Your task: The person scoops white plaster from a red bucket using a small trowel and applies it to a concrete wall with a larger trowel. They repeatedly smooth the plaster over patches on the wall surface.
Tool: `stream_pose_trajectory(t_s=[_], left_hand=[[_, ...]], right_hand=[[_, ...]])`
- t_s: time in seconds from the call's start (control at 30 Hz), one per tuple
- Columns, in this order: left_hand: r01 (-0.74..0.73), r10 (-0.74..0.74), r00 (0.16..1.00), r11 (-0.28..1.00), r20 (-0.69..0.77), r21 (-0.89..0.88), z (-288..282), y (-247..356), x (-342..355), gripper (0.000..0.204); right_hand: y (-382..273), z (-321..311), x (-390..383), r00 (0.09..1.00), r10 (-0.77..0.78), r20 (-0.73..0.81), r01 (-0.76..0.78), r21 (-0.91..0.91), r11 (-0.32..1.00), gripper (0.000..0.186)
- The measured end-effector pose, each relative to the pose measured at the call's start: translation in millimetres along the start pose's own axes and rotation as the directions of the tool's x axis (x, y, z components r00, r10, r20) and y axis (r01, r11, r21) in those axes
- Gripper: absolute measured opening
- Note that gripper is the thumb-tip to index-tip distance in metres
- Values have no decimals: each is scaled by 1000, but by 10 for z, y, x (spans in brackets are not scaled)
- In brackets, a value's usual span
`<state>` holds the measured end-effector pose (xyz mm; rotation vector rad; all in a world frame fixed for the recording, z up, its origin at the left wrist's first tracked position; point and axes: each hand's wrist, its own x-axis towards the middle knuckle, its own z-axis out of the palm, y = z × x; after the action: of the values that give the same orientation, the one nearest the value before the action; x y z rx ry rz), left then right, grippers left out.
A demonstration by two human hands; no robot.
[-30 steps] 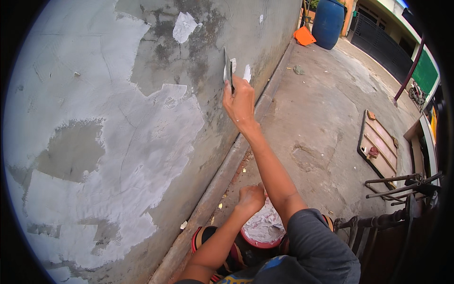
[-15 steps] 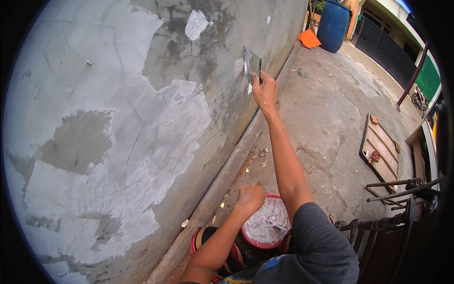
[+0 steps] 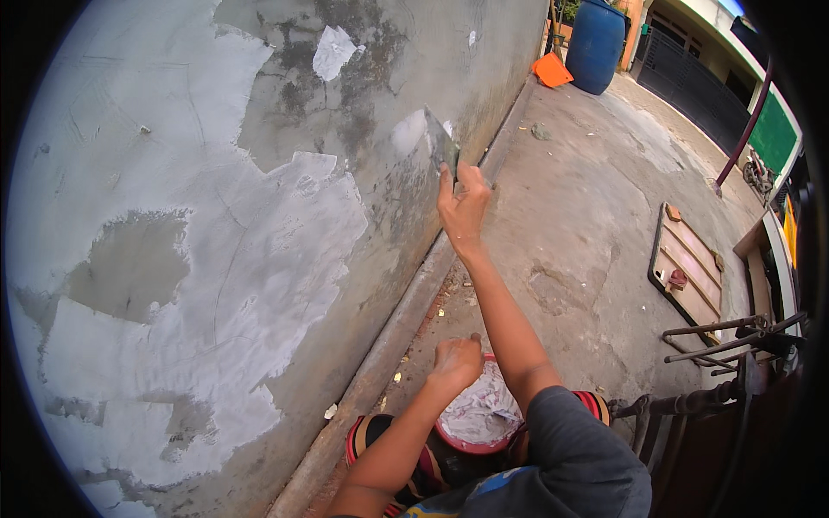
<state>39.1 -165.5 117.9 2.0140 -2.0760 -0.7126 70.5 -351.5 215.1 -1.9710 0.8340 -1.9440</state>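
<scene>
My right hand [image 3: 465, 207] is stretched out to the grey wall [image 3: 393, 203], closed around a wide putty knife [image 3: 441, 143]. The blade is against the wall beside a small smear of white putty [image 3: 408, 134]. Lower down, my left hand [image 3: 458, 361] is curled into a fist next to the red bucket [image 3: 460, 444]; whatever its fingers may hold is hidden. Thick white putty [image 3: 477, 407] fills the bucket, and a small tool is partly visible in it. Broad white patches [image 3: 259, 250] cover much of the wall to the left.
A concrete ledge [image 3: 380, 380] runs along the wall's foot. Far ahead stand a blue barrel [image 3: 596, 47] and an orange dustpan [image 3: 551, 71]. On the right lie a wooden panel [image 3: 691, 272] and metal-legged furniture [image 3: 717, 341]. A motorbike [image 3: 760, 171] is parked farther back.
My right hand and the putty knife have moved lower and to the left in view, and the blade is tilted more. The putty smear looks wider. My left hand stays by the bucket.
</scene>
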Motion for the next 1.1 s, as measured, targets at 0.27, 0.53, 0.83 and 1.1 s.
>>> stream_pose_trajectory(t_s=[0.27,0.53,0.83,1.1], left_hand=[[-12,11,1000,997,18,79,12,-78,-27,27],[32,-32,999,999,16,4,5,-171,-71,35],[58,-58,998,998,31,-19,10,-109,-19,36],[55,-58,997,997,53,51,64,-119,-10,32]], right_hand=[[-339,570,272,977,-193,-93,193,-8,981,39],[-307,6,224,957,-237,167,202,205,958,24],[52,126,566,993,22,112,-26,36,999,14],[-403,-42,205,958,-255,133,213,270,939,12]])
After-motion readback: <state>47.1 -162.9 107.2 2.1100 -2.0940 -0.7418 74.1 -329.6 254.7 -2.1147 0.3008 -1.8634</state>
